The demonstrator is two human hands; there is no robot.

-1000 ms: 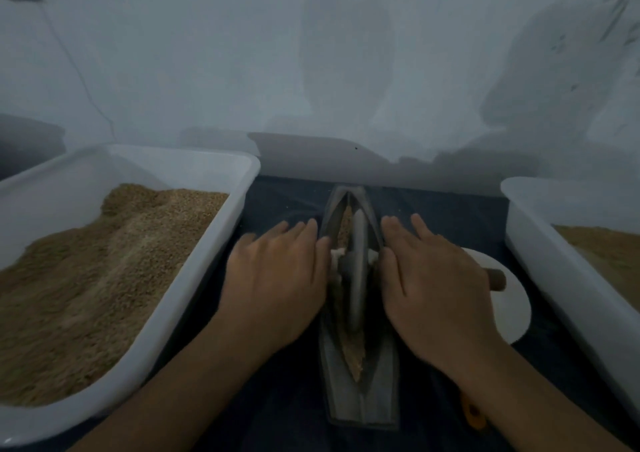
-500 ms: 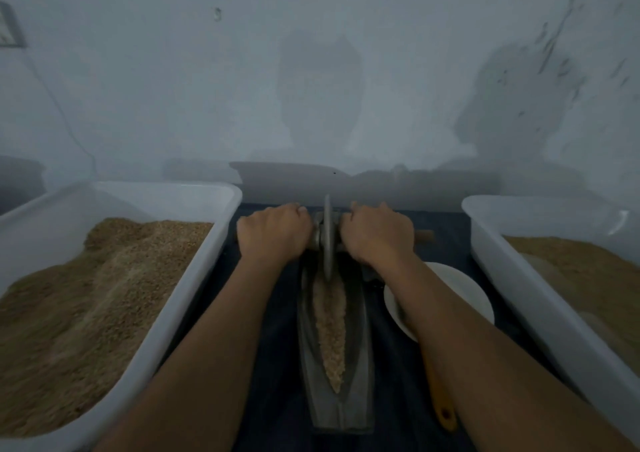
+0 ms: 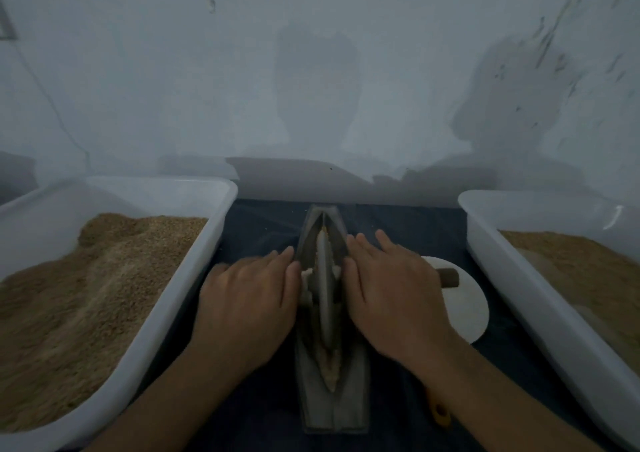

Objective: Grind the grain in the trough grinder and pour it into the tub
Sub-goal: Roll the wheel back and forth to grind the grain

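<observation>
Rolled back from the far tip to mid-trough since half a second ago: grinding wheel (image 3: 324, 278), upright, edge-on, in line with the trough grinder (image 3: 330, 320). Long axis straight away from the body, centred on the dark cloth (image 3: 408, 230). Grain (image 3: 331, 365) heaped in the near end of the groove. Left hand (image 3: 247, 299) and right hand (image 3: 391, 289) flat on the axle either side, fingers straight, palms pressing, nothing clasped; both equally near. Axle tip (image 3: 448, 277) poking out over a white plate (image 3: 464, 309). Next stroke likely along the same axis. Left tub (image 3: 194, 271) and right tub (image 3: 491, 264) flanking, both holding grain.
</observation>
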